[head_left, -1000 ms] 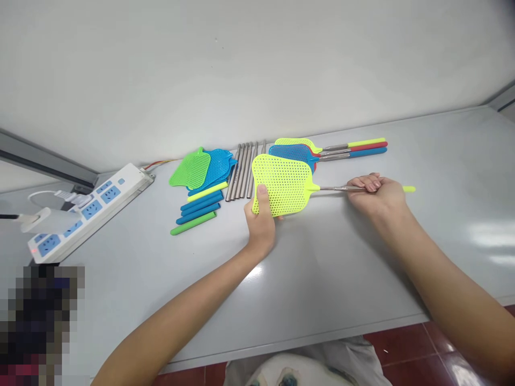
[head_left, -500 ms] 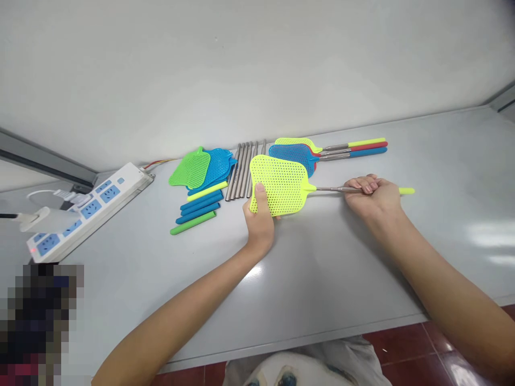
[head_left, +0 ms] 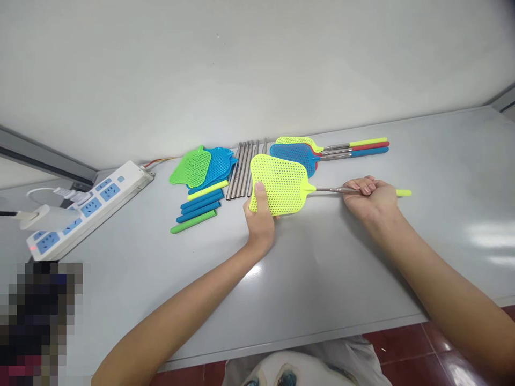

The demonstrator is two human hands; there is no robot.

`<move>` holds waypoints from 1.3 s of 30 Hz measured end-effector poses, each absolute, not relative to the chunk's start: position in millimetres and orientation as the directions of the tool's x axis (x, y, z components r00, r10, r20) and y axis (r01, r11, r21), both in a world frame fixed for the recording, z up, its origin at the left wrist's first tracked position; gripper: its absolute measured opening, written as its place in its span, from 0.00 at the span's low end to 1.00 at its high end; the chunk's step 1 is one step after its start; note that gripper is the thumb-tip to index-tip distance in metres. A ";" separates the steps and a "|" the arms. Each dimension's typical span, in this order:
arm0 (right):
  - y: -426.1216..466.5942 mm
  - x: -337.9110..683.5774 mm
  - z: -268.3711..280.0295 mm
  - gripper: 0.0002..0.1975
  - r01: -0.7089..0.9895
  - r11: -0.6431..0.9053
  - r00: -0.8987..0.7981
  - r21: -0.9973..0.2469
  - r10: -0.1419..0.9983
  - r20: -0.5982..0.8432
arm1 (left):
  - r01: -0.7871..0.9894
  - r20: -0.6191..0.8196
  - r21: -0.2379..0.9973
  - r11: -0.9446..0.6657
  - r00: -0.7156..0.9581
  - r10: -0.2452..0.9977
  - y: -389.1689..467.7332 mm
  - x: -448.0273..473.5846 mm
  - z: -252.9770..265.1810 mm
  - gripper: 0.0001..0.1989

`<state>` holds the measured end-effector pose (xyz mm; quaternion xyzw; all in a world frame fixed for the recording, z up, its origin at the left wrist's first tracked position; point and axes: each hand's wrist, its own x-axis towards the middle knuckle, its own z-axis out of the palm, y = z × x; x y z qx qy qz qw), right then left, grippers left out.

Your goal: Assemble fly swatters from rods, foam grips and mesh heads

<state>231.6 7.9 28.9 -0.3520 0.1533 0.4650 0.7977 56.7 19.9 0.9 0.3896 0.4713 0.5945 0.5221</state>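
1. Over the last second little has changed: the yellow fly swatter (head_left: 280, 186) and both hands have slid slightly toward the left end of the tabletop (head_left: 314, 300). Much the same stretch of metal shaft (head_left: 328, 189) shows, so the swatter seems to have shifted as one piece.
2. The left hand (head_left: 260, 228) pinches the mesh's near left corner, thumb on top, its other fingers mostly hidden underneath.
3. The right hand (head_left: 372, 199), palm up, has its fingers curled tight around the shaft; the yellow handle (head_left: 404, 193) pokes out beyond it.
4. The swatter lies level between the hands, nearer the back edge than the front; whether it touches the tabletop I cannot tell.
5. Along the back edge are a green mesh head (head_left: 191, 167), blue mesh heads (head_left: 220, 165), metal rods (head_left: 242, 171) and swatters with handles on (head_left: 370, 151). Loose grips (head_left: 201, 209) lie in front of the mesh heads; a power strip (head_left: 100, 198) slants near the left end.
6. The held mesh partly blocks sight of the rods and the blue swatter behind.
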 end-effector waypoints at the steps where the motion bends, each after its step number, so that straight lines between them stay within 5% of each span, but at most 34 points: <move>1: 7.8 231.7 29.0 0.12 -0.850 0.317 0.519 -0.421 0.637 -0.569 | -0.253 -0.030 0.967 -0.009 -0.152 0.988 19.9 56.8 0.9 0.22; 23: 8.5 230.3 32.1 0.11 -0.858 0.299 0.506 -0.417 0.633 -0.586 | -0.269 -0.062 0.963 0.018 -0.155 0.986 20.7 57.1 3.0 0.22; 39: 10.4 236.1 30.4 0.11 -0.905 0.297 0.424 -0.303 0.615 -0.665 | -0.322 -0.068 0.947 0.023 -0.129 0.989 23.5 56.1 -0.1 0.22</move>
